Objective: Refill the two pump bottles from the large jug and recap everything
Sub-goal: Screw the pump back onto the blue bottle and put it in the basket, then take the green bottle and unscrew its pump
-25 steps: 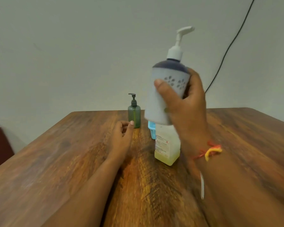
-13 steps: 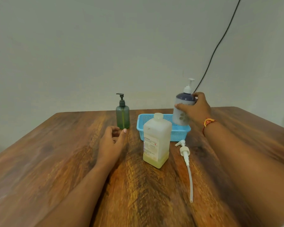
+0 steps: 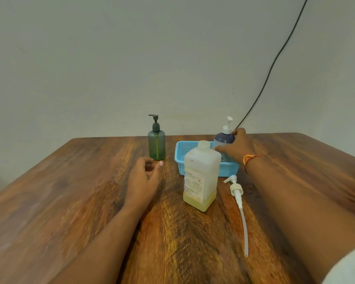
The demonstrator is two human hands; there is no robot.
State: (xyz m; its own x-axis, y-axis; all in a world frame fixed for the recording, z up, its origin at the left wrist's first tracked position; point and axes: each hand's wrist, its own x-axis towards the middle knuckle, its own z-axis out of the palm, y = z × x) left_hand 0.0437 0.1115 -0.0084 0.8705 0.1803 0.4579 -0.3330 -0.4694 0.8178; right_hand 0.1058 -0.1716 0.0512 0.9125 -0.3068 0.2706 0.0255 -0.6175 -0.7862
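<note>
Your right hand [image 3: 237,147] reaches across to the blue basket [image 3: 179,159] and grips the white pump bottle with the purple shoulder [image 3: 223,138]. The thumb lies across its front and the fingers curl round its far side. The bottle stands upright in the basket's right half with its white pump head on top. A red and yellow thread bracelet [image 3: 249,158] sits on that wrist.

Taking the large jug [image 3: 201,177] as the centre of the clock, the basket lies at 12 to 1 o'clock, just behind it. The jug stands upright on the wooden table [image 3: 70,191], with a shallow layer of yellowish liquid at its bottom (whether its top is capped, I cannot tell).

At 10 o'clock the green pump bottle [image 3: 156,145] stands upright with its dark pump on. At 9 o'clock your left hand [image 3: 145,179] rests on the table with fingers loosely curled, holding nothing.

At 3 to 4 o'clock a loose white pump [image 3: 236,190] lies flat on the table, its dip tube trailing toward you.

A black cable [image 3: 275,64] runs down the wall behind.
</note>
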